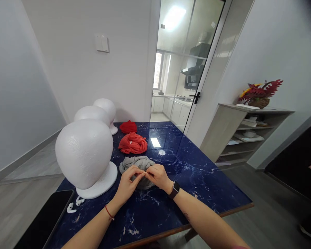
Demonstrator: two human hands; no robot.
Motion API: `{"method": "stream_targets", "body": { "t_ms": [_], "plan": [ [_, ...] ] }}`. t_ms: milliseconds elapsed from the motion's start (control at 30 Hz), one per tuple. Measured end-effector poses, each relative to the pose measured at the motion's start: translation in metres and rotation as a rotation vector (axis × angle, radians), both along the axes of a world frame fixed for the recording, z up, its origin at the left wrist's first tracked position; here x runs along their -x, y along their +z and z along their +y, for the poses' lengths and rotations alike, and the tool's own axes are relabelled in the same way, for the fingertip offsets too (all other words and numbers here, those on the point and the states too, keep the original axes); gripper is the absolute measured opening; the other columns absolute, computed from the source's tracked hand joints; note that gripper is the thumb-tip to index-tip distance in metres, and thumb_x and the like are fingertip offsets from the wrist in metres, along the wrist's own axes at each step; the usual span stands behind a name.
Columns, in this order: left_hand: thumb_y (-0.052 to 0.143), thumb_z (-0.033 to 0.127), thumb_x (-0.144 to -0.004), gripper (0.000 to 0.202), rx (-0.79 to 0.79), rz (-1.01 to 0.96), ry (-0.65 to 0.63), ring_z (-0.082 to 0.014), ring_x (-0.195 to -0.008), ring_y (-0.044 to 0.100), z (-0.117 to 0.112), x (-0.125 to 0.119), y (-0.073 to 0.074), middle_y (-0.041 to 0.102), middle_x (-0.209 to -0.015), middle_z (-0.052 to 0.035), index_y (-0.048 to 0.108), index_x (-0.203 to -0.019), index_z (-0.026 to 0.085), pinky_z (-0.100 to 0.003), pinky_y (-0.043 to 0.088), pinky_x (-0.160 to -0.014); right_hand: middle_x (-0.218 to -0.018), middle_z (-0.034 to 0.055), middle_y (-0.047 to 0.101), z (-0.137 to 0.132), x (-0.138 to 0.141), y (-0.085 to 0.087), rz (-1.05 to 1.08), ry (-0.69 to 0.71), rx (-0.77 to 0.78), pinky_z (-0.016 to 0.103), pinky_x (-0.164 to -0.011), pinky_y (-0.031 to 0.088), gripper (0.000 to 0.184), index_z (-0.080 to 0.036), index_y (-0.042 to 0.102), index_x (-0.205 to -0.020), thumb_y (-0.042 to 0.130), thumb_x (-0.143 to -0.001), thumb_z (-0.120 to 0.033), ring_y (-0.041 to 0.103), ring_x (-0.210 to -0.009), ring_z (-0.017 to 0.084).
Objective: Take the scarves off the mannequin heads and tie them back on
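Note:
A bundled grey cloth (138,161) with soft folds lies on the table in front of me. My left hand (129,180) is at its near left side, thumb and fingertips pinched together on the fabric. From the right, my right hand (158,176) meets it, also pinching, so the fingertips of both hands almost touch over the middle of the cloth. The exact bit of fabric between the fingers is mostly hidden. Beyond the grey cloth lie a crumpled coral-red cloth (133,143) and a smaller bright red cloth (128,127).
Three white foam heads stand in a row on the left, the nearest head (84,152) largest in view. White earbuds (75,204) and a black phone (48,218) are at the near left. The blue marbled table (197,180) ends at a wooden edge. A shelf (248,135) stands right.

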State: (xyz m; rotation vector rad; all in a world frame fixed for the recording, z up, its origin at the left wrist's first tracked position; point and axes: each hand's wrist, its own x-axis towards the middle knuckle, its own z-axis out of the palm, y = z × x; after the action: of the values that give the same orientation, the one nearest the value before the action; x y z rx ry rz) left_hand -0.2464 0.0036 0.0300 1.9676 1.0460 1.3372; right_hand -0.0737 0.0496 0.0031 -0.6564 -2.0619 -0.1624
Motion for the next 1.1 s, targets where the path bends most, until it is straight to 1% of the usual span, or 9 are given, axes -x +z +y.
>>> {"method": "stream_targets", "body": {
  "t_ms": [133, 300, 467, 700, 933, 1100],
  "plan": [
    [0.059, 0.032, -0.083, 0.017, 0.046, -0.023, 0.002, -0.0125, -0.069, 0.052, 0.0001, 0.0011, 0.0, 0.057, -0.073, 0.0004, 0.064, -0.074, 0.018, -0.025, 0.039, -0.066, -0.049, -0.0023, 0.051, -0.0023, -0.0001, 0.0025, -0.004, -0.011, 0.015, 0.024, -0.051, 0.031, 0.036, -0.017, 0.055, -0.06, 0.047, -0.09, -0.036, 0.043, -0.047, 0.009],
    [0.065, 0.034, -0.078, 0.021, 0.1, -0.097, 0.011, -0.0115, -0.064, 0.048, -0.0003, 0.0009, 0.0002, 0.053, -0.066, 0.0019, 0.062, -0.066, 0.017, -0.024, 0.038, -0.062, -0.048, -0.0033, 0.048, -0.0048, -0.0018, 0.0056, 0.03, 0.004, 0.054, 0.023, -0.051, 0.031, 0.036, -0.017, 0.054, -0.061, 0.049, -0.089, -0.039, 0.042, -0.046, 0.008],
    [0.064, 0.033, -0.079, 0.015, 0.089, -0.08, -0.017, -0.0127, -0.07, 0.051, -0.0011, -0.0002, 0.0031, 0.059, -0.076, -0.0008, 0.068, -0.077, 0.019, -0.025, 0.04, -0.065, -0.046, -0.0043, 0.044, -0.0045, -0.004, 0.0082, 0.061, -0.018, 0.062, 0.023, -0.05, 0.029, 0.038, -0.017, 0.051, -0.059, 0.051, -0.087, -0.043, 0.039, -0.045, 0.008],
    [0.054, 0.032, -0.086, 0.021, 0.113, -0.031, -0.09, -0.0155, -0.081, 0.056, -0.0023, -0.0037, 0.0026, 0.061, -0.083, -0.0036, 0.07, -0.091, 0.02, -0.028, 0.042, -0.074, -0.045, -0.005, 0.042, -0.0036, -0.0047, 0.0074, 0.063, -0.021, 0.068, 0.023, -0.049, 0.028, 0.036, -0.018, 0.052, -0.059, 0.053, -0.085, -0.041, 0.038, -0.045, 0.008],
    [0.053, 0.033, -0.086, 0.021, 0.083, 0.012, -0.072, -0.0153, -0.077, 0.055, -0.0026, -0.0026, 0.0013, 0.059, -0.079, -0.003, 0.068, -0.084, 0.019, -0.027, 0.041, -0.071, -0.046, -0.0055, 0.042, -0.003, -0.0045, 0.0068, 0.059, -0.002, 0.061, 0.022, -0.05, 0.028, 0.035, -0.017, 0.051, -0.059, 0.055, -0.085, -0.041, 0.037, -0.044, 0.007],
    [0.056, 0.037, -0.084, 0.023, 0.106, -0.007, -0.038, -0.0142, -0.07, 0.052, -0.0018, -0.0015, 0.0027, 0.057, -0.073, -0.0019, 0.068, -0.078, 0.018, -0.026, 0.039, -0.064, -0.045, -0.0052, 0.041, -0.005, -0.0038, 0.0082, 0.046, -0.015, 0.058, 0.023, -0.049, 0.029, 0.037, -0.017, 0.051, -0.059, 0.052, -0.086, -0.043, 0.038, -0.044, 0.008]
  ]
}}
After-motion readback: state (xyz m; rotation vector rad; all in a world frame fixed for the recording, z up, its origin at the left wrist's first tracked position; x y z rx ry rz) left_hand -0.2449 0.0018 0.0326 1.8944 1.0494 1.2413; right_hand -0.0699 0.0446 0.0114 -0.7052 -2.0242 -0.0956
